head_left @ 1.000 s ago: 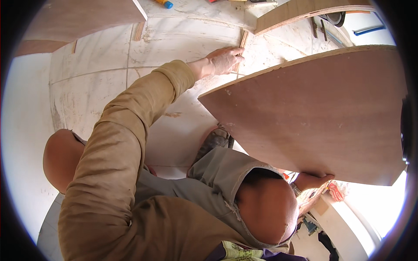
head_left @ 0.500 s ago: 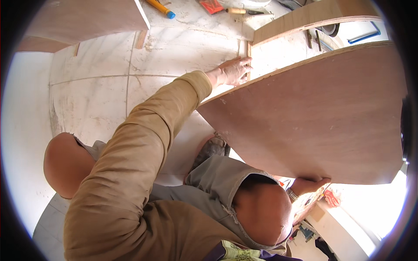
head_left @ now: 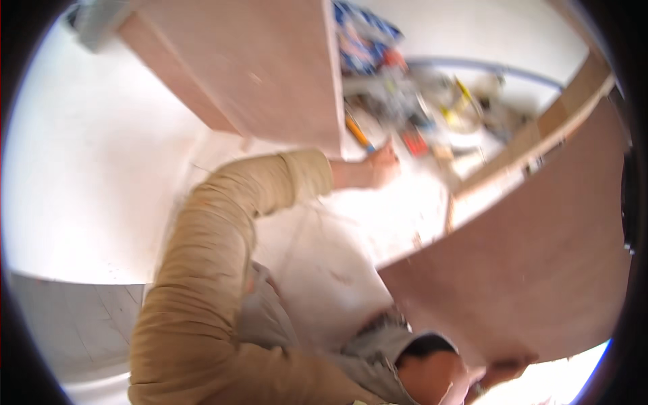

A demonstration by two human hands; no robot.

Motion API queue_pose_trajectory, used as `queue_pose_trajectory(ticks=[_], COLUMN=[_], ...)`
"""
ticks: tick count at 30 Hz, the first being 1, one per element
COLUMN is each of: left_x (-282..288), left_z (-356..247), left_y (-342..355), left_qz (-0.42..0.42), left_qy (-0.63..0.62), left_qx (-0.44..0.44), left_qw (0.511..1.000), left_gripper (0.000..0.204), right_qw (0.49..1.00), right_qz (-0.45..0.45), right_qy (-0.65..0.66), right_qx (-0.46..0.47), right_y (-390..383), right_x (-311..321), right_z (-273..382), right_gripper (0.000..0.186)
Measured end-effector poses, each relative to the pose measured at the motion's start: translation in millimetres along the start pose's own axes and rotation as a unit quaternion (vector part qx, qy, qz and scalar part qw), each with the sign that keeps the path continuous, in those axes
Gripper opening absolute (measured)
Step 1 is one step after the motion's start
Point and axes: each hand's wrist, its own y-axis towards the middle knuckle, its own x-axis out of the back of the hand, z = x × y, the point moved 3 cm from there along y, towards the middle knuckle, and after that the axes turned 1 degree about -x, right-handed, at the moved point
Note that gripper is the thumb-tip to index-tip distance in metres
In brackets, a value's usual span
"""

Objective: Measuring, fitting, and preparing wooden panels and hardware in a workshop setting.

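Observation:
My left hand is stretched out over the floor, its fingers smeared by motion. Beside it lie an orange-yellow handle with a blue end and a flat red object. At the lower right, my right hand grips the lower edge of a large brown plywood panel; part of this hand is hidden and blurred. The panel stands tilted, joined to or resting against a pale wooden frame strip, which runs along its far side.
Another plywood box or panel stands at the far left. Behind the left hand is a cluttered heap of clear plastic bags, a blue patterned bag and a yellow tool. My bent knee is close to the panel's near corner.
My left hand has left the frame's end by the panel and moved away toward the tools on the floor. The view has swung up and left. My right hand stays on the panel's edge.

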Motion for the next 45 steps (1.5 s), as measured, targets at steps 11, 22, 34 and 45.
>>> queue_pose_trajectory(ticks=[11, 22, 34, 45], left_x=[89.9, 88.4, -56.1, -51.2], left_z=[92.9, 119.9, 48.7, 75.1], left_y=[-106.5, -112.9, -142.5, -136.9], left_qz=[0.096, -0.063, 0.046, 0.13], left_qy=[0.19, 0.019, -0.169, -0.074], left_qx=[0.042, -0.007, 0.195, 0.019], left_qw=[0.976, 0.998, 0.965, 0.989], left_gripper=[0.014, 0.014, 0.04, 0.036], right_qw=[1.0, 0.985, 0.992, 0.989], right_qz=[-0.016, -0.034, -0.089, -0.061], right_qy=[0.012, -0.166, -0.081, -0.134], right_qx=[0.019, 0.026, -0.031, 0.02], right_y=[-35.1, 2.3, -22.0, -10.4], right_x=[-55.3, -18.8, -29.2, -11.4], right_z=[46.1, 0.0, 20.9, 19.4], right_gripper=[0.056, 0.06, 0.075, 0.058])
